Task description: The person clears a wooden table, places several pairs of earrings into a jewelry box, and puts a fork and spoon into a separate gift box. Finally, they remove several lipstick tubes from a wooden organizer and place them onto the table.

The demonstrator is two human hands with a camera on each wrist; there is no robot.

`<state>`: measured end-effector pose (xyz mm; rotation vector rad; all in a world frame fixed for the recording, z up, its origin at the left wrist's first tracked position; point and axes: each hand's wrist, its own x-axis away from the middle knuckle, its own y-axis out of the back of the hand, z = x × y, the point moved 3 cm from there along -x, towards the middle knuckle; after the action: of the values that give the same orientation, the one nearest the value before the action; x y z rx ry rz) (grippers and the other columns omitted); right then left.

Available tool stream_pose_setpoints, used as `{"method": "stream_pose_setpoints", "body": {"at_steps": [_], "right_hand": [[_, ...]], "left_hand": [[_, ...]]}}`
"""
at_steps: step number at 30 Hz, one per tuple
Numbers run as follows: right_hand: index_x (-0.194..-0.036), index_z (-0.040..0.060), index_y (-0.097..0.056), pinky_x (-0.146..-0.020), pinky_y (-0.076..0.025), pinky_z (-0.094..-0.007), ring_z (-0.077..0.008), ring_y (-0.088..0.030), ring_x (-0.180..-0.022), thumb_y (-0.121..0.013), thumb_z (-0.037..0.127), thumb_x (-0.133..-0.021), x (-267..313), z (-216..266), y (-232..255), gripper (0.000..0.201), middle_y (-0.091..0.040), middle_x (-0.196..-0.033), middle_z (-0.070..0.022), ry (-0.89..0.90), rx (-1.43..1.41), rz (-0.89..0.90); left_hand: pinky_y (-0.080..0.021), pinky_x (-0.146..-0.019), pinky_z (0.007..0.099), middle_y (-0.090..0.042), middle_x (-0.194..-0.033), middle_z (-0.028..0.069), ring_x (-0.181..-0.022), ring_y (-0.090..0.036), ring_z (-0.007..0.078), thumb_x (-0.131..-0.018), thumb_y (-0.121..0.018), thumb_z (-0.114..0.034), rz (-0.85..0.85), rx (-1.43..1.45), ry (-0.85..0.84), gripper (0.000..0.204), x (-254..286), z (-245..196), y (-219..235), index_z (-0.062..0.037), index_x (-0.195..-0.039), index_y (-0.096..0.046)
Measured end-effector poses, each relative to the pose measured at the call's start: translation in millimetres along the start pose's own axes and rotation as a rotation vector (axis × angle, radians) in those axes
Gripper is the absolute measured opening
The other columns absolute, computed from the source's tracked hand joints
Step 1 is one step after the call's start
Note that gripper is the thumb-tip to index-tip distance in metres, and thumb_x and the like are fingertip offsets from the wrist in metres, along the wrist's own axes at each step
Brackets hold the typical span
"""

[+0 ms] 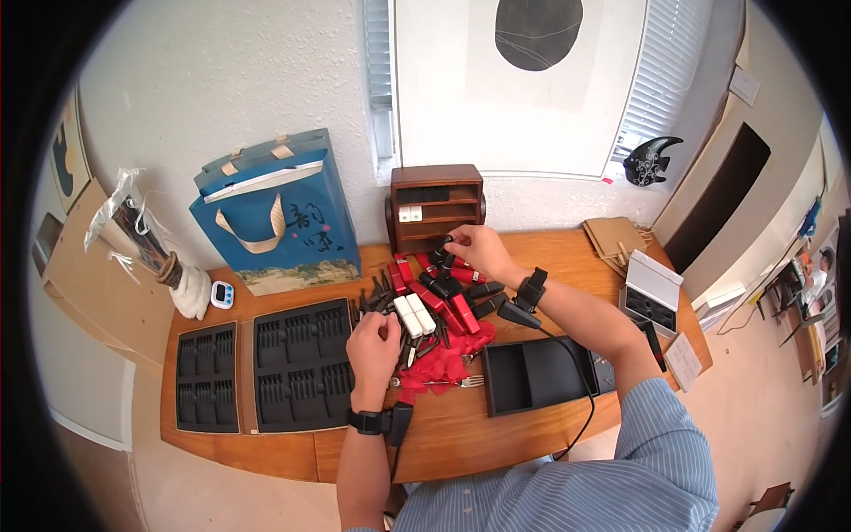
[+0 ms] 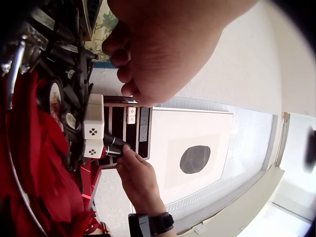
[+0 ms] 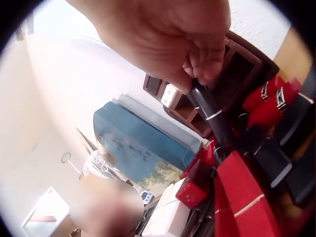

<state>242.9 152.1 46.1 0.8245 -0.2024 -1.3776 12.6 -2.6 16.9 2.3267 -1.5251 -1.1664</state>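
Observation:
My right hand (image 1: 479, 250) pinches the upper end of a black cosmetic tube (image 3: 213, 116) with a thin silver ring around it, like a lipstick tube. Below that hand lies a heap of red boxes (image 3: 247, 197) and black cases (image 3: 269, 160). In the left wrist view a second black tube (image 2: 114, 140) is right beside the fingertips. My left hand (image 1: 372, 348) hovers over the heap's left side, its fingers loosely curled and nothing visible in them. Close to it, two white boxes (image 1: 415, 316) with a dark clover mark lie on the pile.
A small wooden shelf (image 1: 437, 175) stands behind the heap, little white boxes (image 1: 409, 214) on it. Black slotted trays (image 1: 301, 365) lie left, a black divided tray (image 1: 542, 377) right. Red cloth (image 1: 436, 365) spreads in front. A blue paper bag (image 1: 275, 213) stands back left.

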Motion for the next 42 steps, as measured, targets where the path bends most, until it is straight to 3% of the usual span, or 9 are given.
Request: {"method": "stream_pose_setpoints", "body": {"at_steps": [3, 5, 8, 20, 29, 32, 37, 41, 42], "right_hand": [[-0.106, -0.0061, -0.071, -0.072, -0.056, -0.0333, -0.0216, -0.071, -0.076, -0.077, 0.016, -0.086, -5, -13, 3, 0.031, -0.074, -0.085, -0.0154, -0.008, -0.01, 0.002], [-0.106, -0.0056, -0.071, -0.068, -0.055, -0.0312, -0.0167, -0.068, -0.073, -0.076, 0.015, -0.089, -6, -23, 1, 0.027, -0.073, -0.082, -0.0118, -0.213, -0.221, 0.046], [-0.106, -0.0044, -0.07, -0.065, -0.054, -0.0287, -0.0125, -0.065, -0.07, -0.073, 0.013, -0.091, -5, -23, 1, 0.023, -0.071, -0.081, -0.008, -0.247, -0.34, 0.032], [-0.104, -0.0068, -0.069, -0.064, -0.056, -0.0282, -0.0121, -0.067, -0.068, -0.073, 0.011, -0.09, -5, -1, -40, 0.023, -0.072, -0.08, -0.0091, -0.19, -0.358, 0.031], [-0.111, -0.0064, -0.07, -0.079, -0.058, -0.0364, -0.0287, -0.074, -0.083, -0.079, 0.018, -0.083, -1, -24, -47, 0.039, -0.074, -0.088, -0.018, -0.267, -0.137, 0.061], [-0.11, -0.0055, -0.07, -0.082, -0.057, -0.0386, -0.032, -0.073, -0.087, -0.079, 0.018, -0.081, 1, -21, -42, 0.038, -0.074, -0.089, -0.0184, -0.188, -0.031, -0.02], [-0.106, -0.0056, -0.069, -0.074, -0.057, -0.0387, -0.0302, -0.07, -0.078, -0.076, 0.016, -0.084, -7, 1, -33, 0.032, -0.072, -0.087, -0.0177, 0.035, 0.091, -0.189], [-0.115, -0.0036, -0.065, -0.08, -0.055, -0.0398, -0.0317, -0.067, -0.089, -0.077, 0.015, -0.084, -8, 42, -27, 0.038, -0.068, -0.1, -0.0182, -0.024, 0.054, -0.167], [-0.119, -0.0025, -0.061, -0.085, -0.053, -0.0404, -0.0323, -0.064, -0.097, -0.073, 0.012, -0.084, -5, 56, -26, 0.04, -0.064, -0.106, -0.0184, 0.221, 0.175, -0.235]], "left_hand": [[-0.045, -0.055, 0.0404, -0.055, -0.067, 0.0123, -0.058, -0.057, 0.0319, -0.091, -0.07, -0.015, 0.0, 0.003, 0.003, 0.029, 0, 1, 0, -0.0017, -0.072, -0.053], [-0.044, -0.055, 0.0404, -0.055, -0.067, 0.0122, -0.058, -0.056, 0.0317, -0.091, -0.07, -0.015, 0.003, 0.006, 0.006, 0.029, 0, 0, 0, -0.0017, -0.072, -0.053], [-0.044, -0.055, 0.0404, -0.054, -0.067, 0.0122, -0.058, -0.056, 0.0315, -0.091, -0.07, -0.014, -0.001, 0.007, 0.003, 0.029, 0, -1, 0, -0.0016, -0.072, -0.053], [-0.044, -0.055, 0.0403, -0.054, -0.067, 0.0122, -0.058, -0.056, 0.0317, -0.09, -0.071, -0.014, -0.001, -0.002, -0.006, 0.03, 0, -2, 1, -0.0016, -0.071, -0.052], [-0.044, -0.054, 0.0398, -0.054, -0.066, 0.0119, -0.057, -0.057, 0.0309, -0.09, -0.071, -0.015, -0.016, -0.005, -0.03, 0.029, -1, -3, 2, -0.0019, -0.07, -0.053], [-0.044, -0.054, 0.0397, -0.055, -0.066, 0.0116, -0.057, -0.057, 0.0307, -0.09, -0.071, -0.015, -0.013, -0.009, -0.024, 0.029, -1, -2, 1, -0.0019, -0.071, -0.053], [-0.045, -0.054, 0.0402, -0.055, -0.066, 0.0115, -0.057, -0.058, 0.0306, -0.09, -0.07, -0.015, -0.008, -0.016, -0.02, 0.029, 0, -1, 0, -0.0019, -0.07, -0.053], [-0.045, -0.054, 0.0404, -0.055, -0.066, 0.0117, -0.058, -0.058, 0.0309, -0.09, -0.07, -0.015, -0.011, -0.024, -0.029, 0.029, 0, -2, 1, -0.0019, -0.071, -0.053], [-0.045, -0.054, 0.0404, -0.055, -0.066, 0.0118, -0.058, -0.058, 0.031, -0.09, -0.07, -0.015, -0.008, -0.026, -0.025, 0.029, 0, -4, 1, -0.0019, -0.071, -0.053]]}}
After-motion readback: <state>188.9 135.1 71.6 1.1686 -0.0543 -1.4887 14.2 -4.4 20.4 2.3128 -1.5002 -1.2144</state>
